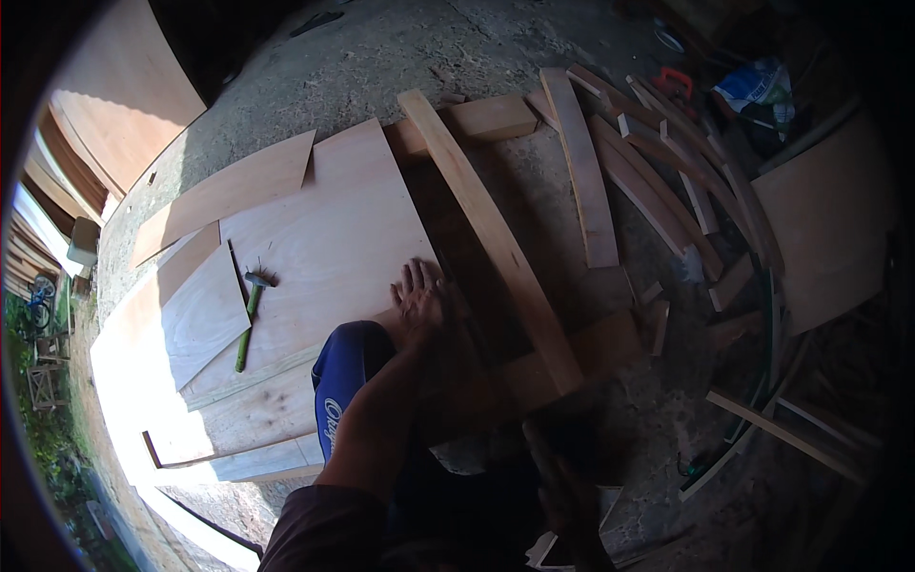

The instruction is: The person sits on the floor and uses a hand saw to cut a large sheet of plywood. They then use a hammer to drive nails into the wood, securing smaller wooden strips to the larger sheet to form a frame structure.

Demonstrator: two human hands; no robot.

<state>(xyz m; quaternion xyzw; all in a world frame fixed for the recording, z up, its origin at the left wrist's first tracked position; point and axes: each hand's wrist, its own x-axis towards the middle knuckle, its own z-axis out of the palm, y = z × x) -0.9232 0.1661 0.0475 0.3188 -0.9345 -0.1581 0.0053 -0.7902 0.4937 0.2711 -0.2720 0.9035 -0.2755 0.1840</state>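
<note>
Left hand [419, 303] on plywood [329, 224], right hand [564, 484] deeply shadowed

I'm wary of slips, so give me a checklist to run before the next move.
1. Left hand flat on the large plywood sheet: ok.
2. Right hand free: cannot tell, too dark.
3. Green-handled hammer off the plywood: not ok, lying on it.
4. Long board clear of the left hand: ok, a gap shows.
5. Loose timber neatly stacked: not ok, pieces lie jumbled.
</note>
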